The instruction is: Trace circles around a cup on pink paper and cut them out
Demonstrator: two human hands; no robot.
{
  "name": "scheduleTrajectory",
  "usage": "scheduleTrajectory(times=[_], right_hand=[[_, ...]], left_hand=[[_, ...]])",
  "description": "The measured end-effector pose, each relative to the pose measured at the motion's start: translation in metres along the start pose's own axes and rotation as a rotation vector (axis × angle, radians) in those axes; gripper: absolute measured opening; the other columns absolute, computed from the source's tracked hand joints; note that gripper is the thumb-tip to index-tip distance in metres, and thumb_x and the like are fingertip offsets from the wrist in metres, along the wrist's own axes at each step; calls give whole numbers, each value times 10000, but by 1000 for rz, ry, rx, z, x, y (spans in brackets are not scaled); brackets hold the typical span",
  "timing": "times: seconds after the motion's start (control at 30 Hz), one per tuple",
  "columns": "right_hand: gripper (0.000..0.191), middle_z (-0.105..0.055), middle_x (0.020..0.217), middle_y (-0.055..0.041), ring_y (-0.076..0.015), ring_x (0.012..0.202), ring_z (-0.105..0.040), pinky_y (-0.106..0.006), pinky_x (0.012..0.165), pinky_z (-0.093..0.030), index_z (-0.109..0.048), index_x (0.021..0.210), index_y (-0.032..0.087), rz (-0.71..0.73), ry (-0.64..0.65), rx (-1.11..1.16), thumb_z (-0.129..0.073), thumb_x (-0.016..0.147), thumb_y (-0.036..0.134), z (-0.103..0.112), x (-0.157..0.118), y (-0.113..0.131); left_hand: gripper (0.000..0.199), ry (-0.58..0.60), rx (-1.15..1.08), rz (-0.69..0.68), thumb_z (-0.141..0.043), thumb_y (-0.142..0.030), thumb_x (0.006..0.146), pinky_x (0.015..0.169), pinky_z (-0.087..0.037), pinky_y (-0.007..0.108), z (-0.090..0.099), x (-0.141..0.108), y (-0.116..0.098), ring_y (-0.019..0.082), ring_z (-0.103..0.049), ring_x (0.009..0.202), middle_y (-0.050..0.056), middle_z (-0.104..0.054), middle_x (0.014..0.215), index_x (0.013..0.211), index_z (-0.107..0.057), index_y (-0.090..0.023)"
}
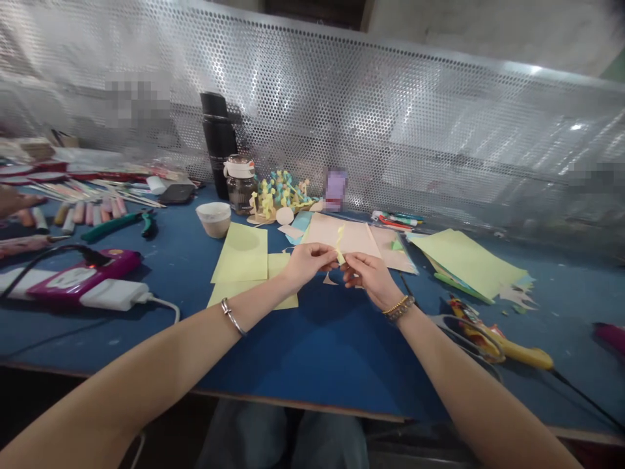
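Observation:
Both hands meet over the middle of the blue table [336, 352]. My left hand [312, 262] pinches a small curly yellow paper strip [340, 240] from its left side. On the other side, my right hand [370, 273] has its fingers closed on the strip's lower end. The strip's wavy upper part stands free above the fingertips. Behind the hands lies a pale pink sheet [322, 228], and a small white paper scrap [330, 279] sits just below them. Yellow-green paper sheets [240, 260] lie beside my left forearm.
Behind stand a black thermos [217, 140], a lidded jar [241, 185], a paper cup [215, 220] and yellow and blue paper curls [283, 192]. Right are stacked sheets [469, 260], scissors [469, 339] and a yellow-handled tool [522, 352]. Left are a purple power strip [83, 280] and pliers [117, 225].

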State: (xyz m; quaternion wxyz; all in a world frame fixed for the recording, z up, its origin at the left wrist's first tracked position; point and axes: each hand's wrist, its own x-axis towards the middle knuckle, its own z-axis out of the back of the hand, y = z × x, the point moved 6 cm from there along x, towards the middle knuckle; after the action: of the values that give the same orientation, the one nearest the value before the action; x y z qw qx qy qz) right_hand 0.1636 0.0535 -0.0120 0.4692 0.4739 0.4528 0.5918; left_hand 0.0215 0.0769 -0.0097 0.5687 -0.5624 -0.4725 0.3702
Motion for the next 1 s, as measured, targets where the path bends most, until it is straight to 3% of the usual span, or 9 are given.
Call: scheduleTrajectory(times=[0.2,0.43,0.77,1.0], right_hand=[[320,-635,723,-23,-104,592,-571,-223,509,-510,-692,868,158,-3,23,37,-696,703,433,0,-1,0],[308,-612,626,10,-93,533,-542,-230,516,-499,-671,766,157,36,-52,-22,-722,684,449,3,-2,3],[301,-596,592,20,-103,521,-544,-236,518,-495,-636,797,167,108,-92,-47,-667,747,462,4,-5,6],[298,-598,586,17,-122,519,-565,-256,513,-499,-623,817,178,150,-125,-129,-635,780,474,6,-5,5]], left_hand=[[137,30,-16,4,-697,-273,750,661,-516,232,-1,-1,-4,87,-613,599,5,-671,651,739,-671,-139],[89,87,-4,3,-673,-220,779,635,-509,219,-5,-1,-7,84,-612,590,5,-667,634,741,-675,-140],[76,122,-162,85,-651,-179,805,645,-498,207,-10,-2,-3,83,-634,641,20,-673,663,745,-674,-137],[117,151,-133,100,-598,-191,854,708,-510,241,-11,-1,-4,91,-647,648,37,-695,690,782,-667,-130]])
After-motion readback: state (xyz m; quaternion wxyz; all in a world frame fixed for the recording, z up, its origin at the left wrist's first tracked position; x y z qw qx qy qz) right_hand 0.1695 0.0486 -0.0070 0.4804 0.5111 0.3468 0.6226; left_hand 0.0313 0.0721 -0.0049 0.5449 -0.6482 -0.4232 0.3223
